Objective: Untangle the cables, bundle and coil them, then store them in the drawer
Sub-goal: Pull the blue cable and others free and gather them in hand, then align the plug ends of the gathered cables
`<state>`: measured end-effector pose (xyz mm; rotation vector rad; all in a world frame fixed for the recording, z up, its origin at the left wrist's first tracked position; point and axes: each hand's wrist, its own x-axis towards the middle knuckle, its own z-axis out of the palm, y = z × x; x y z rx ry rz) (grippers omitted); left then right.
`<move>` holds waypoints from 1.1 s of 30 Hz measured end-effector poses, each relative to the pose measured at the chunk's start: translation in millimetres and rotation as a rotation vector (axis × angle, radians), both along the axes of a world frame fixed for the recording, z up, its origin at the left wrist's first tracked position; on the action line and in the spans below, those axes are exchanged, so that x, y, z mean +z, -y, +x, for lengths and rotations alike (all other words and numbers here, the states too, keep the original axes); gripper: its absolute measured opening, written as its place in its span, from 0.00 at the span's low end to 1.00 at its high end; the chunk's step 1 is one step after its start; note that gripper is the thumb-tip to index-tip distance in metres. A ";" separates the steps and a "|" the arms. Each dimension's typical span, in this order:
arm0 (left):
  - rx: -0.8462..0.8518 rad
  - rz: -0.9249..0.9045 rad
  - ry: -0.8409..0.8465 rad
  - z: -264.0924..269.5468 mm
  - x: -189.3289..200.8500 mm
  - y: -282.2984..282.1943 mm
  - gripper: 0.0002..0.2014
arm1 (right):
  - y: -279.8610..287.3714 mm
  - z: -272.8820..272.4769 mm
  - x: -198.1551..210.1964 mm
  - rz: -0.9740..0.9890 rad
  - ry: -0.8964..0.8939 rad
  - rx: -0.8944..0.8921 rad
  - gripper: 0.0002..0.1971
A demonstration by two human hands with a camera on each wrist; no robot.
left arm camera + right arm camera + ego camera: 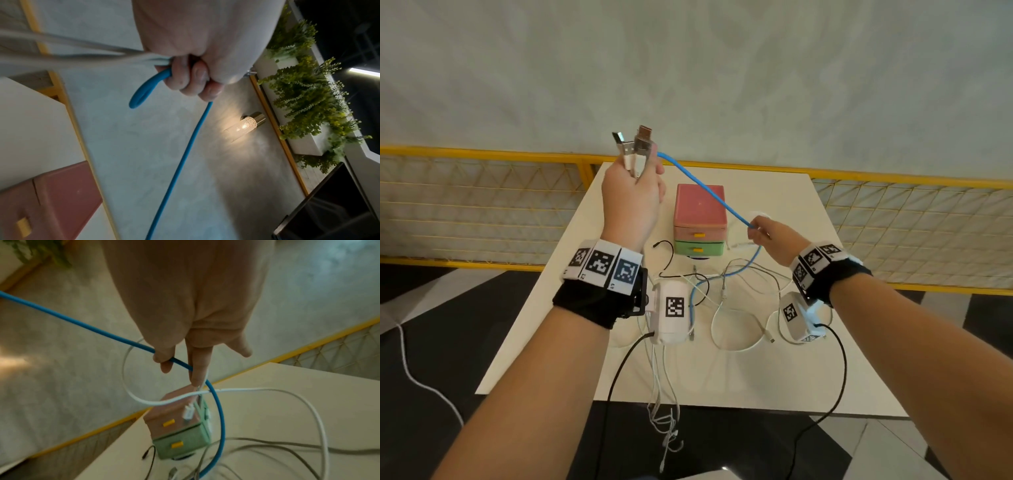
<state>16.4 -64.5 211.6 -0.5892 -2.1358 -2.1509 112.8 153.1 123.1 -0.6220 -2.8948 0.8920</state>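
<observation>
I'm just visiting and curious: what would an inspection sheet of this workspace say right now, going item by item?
Surface: pale square table, cables spread across it.
Job's things: small drawer box with pink top, pink and green drawers with yellow pulls, both closed.
Clutter: nothing seen.
Hands: left hand raised, grips a bunch of cable plugs; right hand pinches the blue cable.
Cables: blue cable runs taut between the hands; thin white cables and black cable lie tangled on the table, some hanging off its near edge.
Surroundings: yellow mesh railing, grey wall, wall lamp, green plants.
</observation>
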 end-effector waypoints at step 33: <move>-0.079 -0.257 -0.190 -8.4 -0.7 -2.0 0.10 | 7.9 0.4 41.4 -0.022 -0.286 0.078 0.08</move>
